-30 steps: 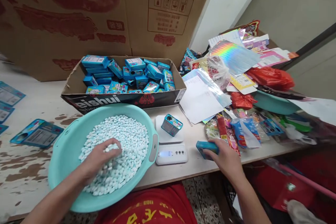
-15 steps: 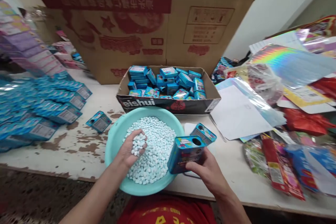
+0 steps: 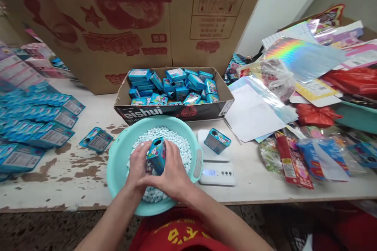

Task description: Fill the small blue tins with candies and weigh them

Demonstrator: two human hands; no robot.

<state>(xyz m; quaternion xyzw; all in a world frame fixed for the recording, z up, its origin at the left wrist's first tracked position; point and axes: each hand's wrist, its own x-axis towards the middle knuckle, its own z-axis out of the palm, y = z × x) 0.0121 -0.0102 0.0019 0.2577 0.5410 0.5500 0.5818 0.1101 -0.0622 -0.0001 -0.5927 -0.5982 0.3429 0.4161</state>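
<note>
Over the teal basin (image 3: pixel 114 172) my right hand (image 3: pixel 177 170) grips a blue candy box (image 3: pixel 157 151) with a dark round hole in its top. My left hand (image 3: pixel 138 162) is cupped closed against the box's left side, with a few white candies showing at its fingers. Many small white candies (image 3: pixel 184 145) fill the basin below both hands. Right of the basin, another blue box (image 3: pixel 217 141) with a hole stands on a white digital scale (image 3: pixel 218 174), whose display is lit. One more blue box (image 3: pixel 96 140) with a hole sits left of the basin.
Behind the basin is an open carton (image 3: pixel 203 111) of blue boxes, with a tall cardboard box (image 3: pixel 188 53) behind it. Rows of blue boxes (image 3: pixel 50 135) line the left. Paper sheets (image 3: pixel 256 113) and candy packets (image 3: pixel 294 160) cover the right side of the table.
My right hand has brought one box left over the basin, and my left hand has come against it. The other box now stands on the scale. The view has shifted right.
</note>
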